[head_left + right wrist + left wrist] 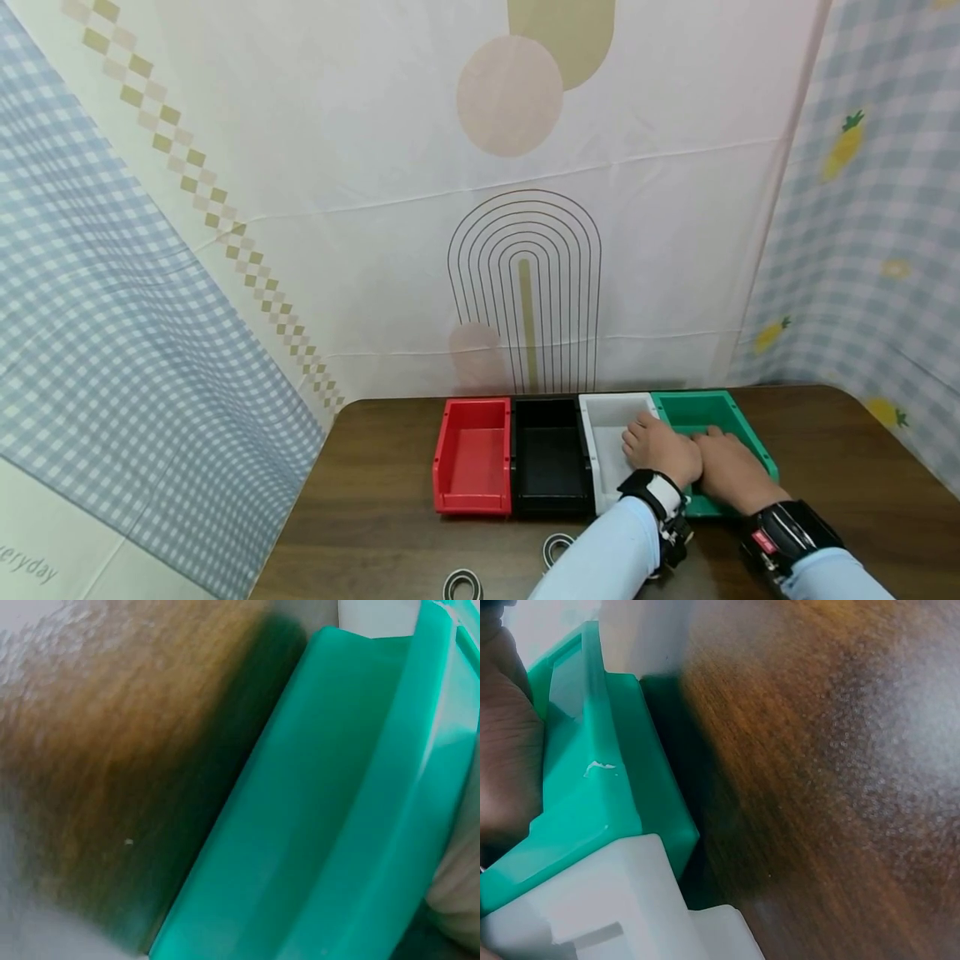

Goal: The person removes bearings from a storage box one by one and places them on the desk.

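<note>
My left hand (660, 450) reaches over the border between the white bin (603, 408) and the green bin (693, 408), fingertips toward the white side. My right hand (738, 471) is over the green bin, its fingers (712, 432) close against the left hand. What the fingers hold, if anything, I cannot tell. In the left wrist view, part of a hand (506, 757) shows at the left edge, inside the green bin (592, 802). The right wrist view shows the outer wall of the green bin (300, 810) and a sliver of hand (461, 877).
A red bin (472, 454) and a black bin (551, 450) stand in the same row, left of the white one. Two ring-shaped metal bearings, one (462, 586) at the front edge and one (557, 546) by the left sleeve, lie on the brown wooden table (367, 500). Patterned cloth hangs behind.
</note>
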Available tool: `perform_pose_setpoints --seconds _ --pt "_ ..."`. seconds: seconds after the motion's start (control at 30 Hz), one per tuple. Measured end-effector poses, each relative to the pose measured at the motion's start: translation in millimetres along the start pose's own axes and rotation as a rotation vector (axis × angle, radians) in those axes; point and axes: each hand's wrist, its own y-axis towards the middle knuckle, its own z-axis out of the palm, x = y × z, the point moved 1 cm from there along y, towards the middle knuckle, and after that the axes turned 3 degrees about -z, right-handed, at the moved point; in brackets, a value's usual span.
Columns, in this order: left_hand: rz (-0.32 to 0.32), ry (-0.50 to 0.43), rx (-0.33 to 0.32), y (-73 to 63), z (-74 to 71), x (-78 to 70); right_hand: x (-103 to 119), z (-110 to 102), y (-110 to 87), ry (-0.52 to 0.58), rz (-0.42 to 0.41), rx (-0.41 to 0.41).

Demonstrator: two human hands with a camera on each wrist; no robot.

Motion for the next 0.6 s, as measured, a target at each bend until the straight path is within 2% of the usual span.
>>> perform_pose_setpoints --seconds 0.6 --pt "0.005 -0.006 0.008 -0.2 -1.2 -0.1 0.9 2.3 -1.8 -0.012 0.034 -0.049"
